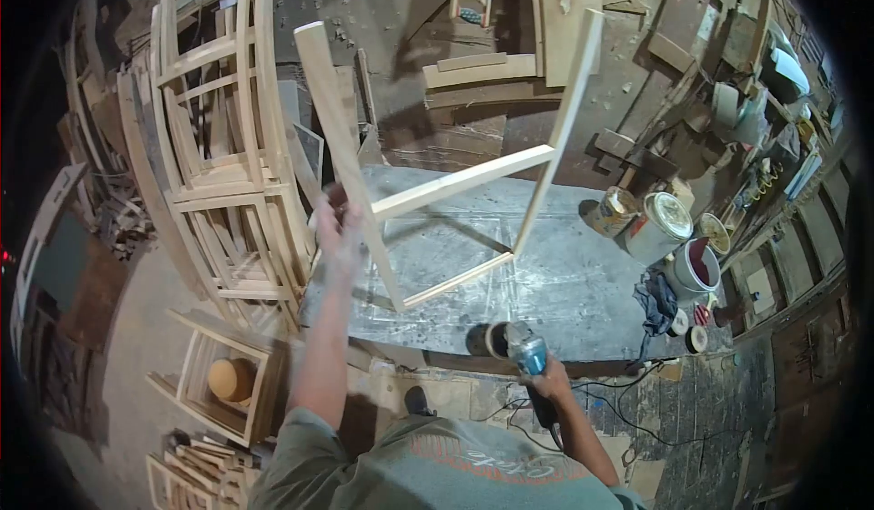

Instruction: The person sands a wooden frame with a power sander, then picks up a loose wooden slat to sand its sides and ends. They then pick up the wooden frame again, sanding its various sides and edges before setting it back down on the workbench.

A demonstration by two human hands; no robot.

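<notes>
A pale wooden frame, with two long legs and two crossbars, stands tilted on the grey, dusty work table. Beside its left leg is my left hand, smeared by motion. A dark reddish-brown patch shows at its fingers; I cannot make out what it is or whether the hand touches the leg. My right hand is wrapped round a blue angle grinder at the table's front edge. The grinder's round disc points left, apart from the frame.
Stacked wooden chair frames rise at the left. Paint buckets, a dark rag and small rolls stand on the table's right side. Black cables trail across the floor. A stool frame with a round tan object sits lower left.
</notes>
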